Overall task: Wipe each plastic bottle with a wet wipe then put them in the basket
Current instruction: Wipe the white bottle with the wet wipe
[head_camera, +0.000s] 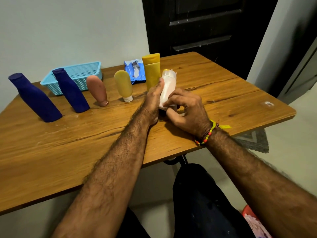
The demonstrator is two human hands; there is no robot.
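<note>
My left hand (153,100) holds a bottle (167,73) that is wrapped in a white wet wipe (169,88), its yellowish cap showing at the top. My right hand (186,109) grips the wipe around the bottle's lower part. Both hands are just above the wooden table (223,93). Two dark blue bottles (35,97) (70,91), a pink bottle (97,91), a pale yellow tube (123,87) and a tall mustard bottle (151,71) stand in a row. The light blue basket (82,66) sits at the back left with nothing visible in it.
A blue wet-wipe pack (134,70) lies behind the yellow tube. A dark door (205,23) stands behind the table, with a white wall at left. The table's right and front edges are close. A red object (248,213) lies on the floor at lower right.
</note>
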